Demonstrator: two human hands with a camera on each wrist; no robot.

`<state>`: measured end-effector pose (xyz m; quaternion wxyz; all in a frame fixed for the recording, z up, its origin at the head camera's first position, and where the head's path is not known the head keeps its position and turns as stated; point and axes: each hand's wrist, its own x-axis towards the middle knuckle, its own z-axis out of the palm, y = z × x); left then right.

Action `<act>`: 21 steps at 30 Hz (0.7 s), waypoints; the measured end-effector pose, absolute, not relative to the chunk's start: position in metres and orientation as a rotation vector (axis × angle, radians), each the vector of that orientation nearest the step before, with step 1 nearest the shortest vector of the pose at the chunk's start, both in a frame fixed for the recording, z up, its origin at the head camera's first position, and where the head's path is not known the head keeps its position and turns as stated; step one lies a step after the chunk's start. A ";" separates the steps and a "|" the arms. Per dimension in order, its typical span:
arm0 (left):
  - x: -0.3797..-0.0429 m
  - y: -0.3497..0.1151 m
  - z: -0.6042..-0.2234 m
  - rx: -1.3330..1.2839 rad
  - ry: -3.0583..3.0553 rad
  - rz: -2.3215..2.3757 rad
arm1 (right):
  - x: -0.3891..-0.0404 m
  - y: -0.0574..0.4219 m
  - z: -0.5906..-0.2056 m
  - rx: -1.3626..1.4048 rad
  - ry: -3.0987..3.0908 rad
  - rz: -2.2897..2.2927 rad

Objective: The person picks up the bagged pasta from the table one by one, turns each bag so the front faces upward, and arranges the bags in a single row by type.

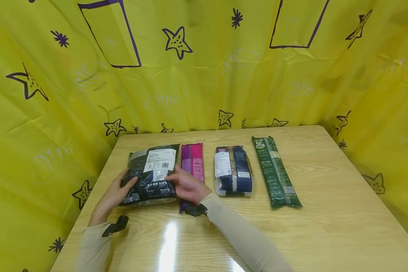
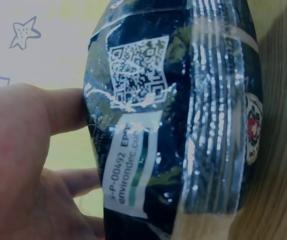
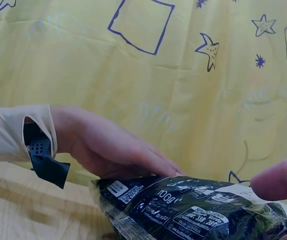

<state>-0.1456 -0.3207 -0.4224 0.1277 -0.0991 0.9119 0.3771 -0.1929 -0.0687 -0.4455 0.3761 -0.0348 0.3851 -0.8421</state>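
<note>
A plump, glossy dark bag (image 1: 141, 185) with a white printed label (image 1: 160, 158) lies near the left side of the table. My left hand (image 1: 119, 189) grips its left edge, thumb on top and fingers round the side. At the right edge my right hand (image 1: 187, 185) holds the same bag, its thumb over the label's lower part. In the left wrist view the bag's crimped end seal (image 2: 213, 115) and a QR code (image 2: 138, 70) show close up. The right wrist view shows my right thumb (image 3: 278, 180) above the bag (image 3: 178, 210).
Beside the bag lies a pink and purple packet (image 1: 192, 158), partly behind my right hand. Farther right are a navy packet (image 1: 236, 170) with a white label and a long green packet (image 1: 275, 173). A yellow patterned curtain (image 1: 197, 90) surrounds the wooden table (image 1: 329, 196).
</note>
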 end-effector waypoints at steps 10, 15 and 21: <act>-0.148 -0.316 -0.425 -0.301 2.633 1.131 | -0.192 -0.062 -0.439 -0.093 1.075 -2.130; -0.148 -0.315 -0.425 -0.309 2.619 1.162 | -0.192 -0.059 -0.436 -0.118 1.087 -2.125; -0.148 -0.313 -0.426 -0.298 2.599 1.196 | -0.192 -0.057 -0.433 -0.134 1.067 -2.126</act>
